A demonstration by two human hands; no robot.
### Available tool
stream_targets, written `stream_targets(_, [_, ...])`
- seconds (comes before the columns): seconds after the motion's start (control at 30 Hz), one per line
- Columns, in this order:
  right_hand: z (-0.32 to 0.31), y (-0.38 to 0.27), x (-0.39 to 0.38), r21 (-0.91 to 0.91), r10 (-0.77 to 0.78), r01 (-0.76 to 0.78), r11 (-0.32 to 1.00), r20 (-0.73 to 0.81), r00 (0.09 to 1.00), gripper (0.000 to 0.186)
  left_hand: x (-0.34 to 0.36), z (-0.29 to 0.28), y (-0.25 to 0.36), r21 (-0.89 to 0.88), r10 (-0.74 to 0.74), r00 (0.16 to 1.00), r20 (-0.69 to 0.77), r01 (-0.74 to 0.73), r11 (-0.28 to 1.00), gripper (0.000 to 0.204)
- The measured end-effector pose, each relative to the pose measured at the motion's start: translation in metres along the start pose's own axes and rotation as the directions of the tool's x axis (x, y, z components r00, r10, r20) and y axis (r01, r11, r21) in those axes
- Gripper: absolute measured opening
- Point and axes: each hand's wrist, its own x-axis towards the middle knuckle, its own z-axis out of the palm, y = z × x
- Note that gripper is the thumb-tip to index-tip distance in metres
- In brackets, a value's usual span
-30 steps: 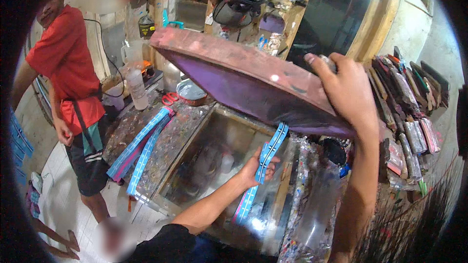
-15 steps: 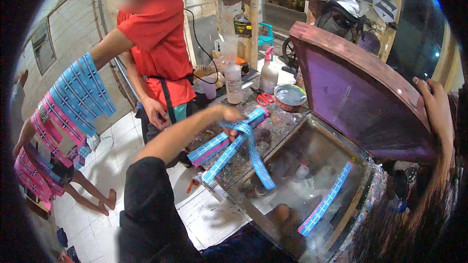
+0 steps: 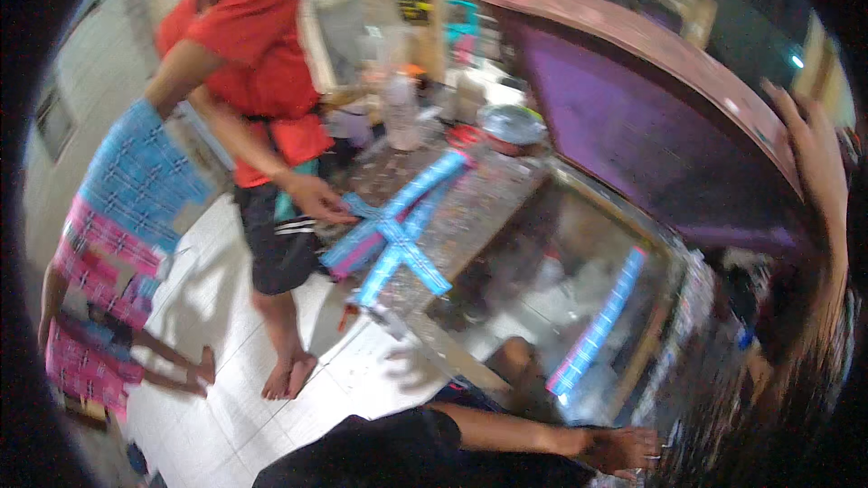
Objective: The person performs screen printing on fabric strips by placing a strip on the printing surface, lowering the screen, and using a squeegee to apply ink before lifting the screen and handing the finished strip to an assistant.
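Observation:
At the right, my right hand (image 3: 818, 149) is closed round the edge of a raised wooden screen frame (image 3: 624, 45) with purple mesh. My left hand (image 3: 619, 449) is low in the picture, slightly blurred, with its fingers stretched out and nothing seen in them. It is by the near right corner of a glass-topped table (image 3: 470, 357). On the glass lies one blue patterned fabric strip (image 3: 599, 321) with pink ends. Further left, a blue strip (image 3: 411, 258) lies crossed over other blue and pink strips (image 3: 429, 179) on the stained ledge. A co-worker's hand (image 3: 318, 199) reaches its far end.
The co-worker in a red shirt (image 3: 249, 27) stands at the left, with blue and pink strips (image 3: 136, 176) draped over an arm. Behind the ledge are a bowl (image 3: 512, 126), red scissors (image 3: 466, 136) and a bottle (image 3: 400, 113). White tiles (image 3: 208, 425) cover the floor.
My left hand has let go of the blue strip and moved from the ledge to the lower right. The co-worker's hand has come to the strip. The view has shifted; my right hand still holds the frame.

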Motion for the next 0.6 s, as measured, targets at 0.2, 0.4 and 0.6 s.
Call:
stream_targets(0.2, [0.005, -0.027, 0.014, -0.008, -0.172, 0.172, 0.985, -0.014, 0.985, 0.056, -0.025, -0.002, -0.018, 0.143, -0.067, 0.996, 0.059, 0.058, 0.988, 0.070])
stream_targets(0.4, [-0.027, -0.040, 0.030, 0.080, 0.116, -0.138, 0.987, 0.232, 0.966, 0.036, -0.131, -0.106, -0.087, 0.418, -0.440, 0.897, 0.052, 0.380, 0.825, 0.067])
stream_targets(0.6, [-0.026, -0.052, 0.024, 0.110, 0.056, -0.072, 0.991, 0.146, 0.988, 0.033, -0.151, -0.121, -0.102, 0.448, -0.545, 0.823, 0.160, 0.431, 0.783, 0.071])
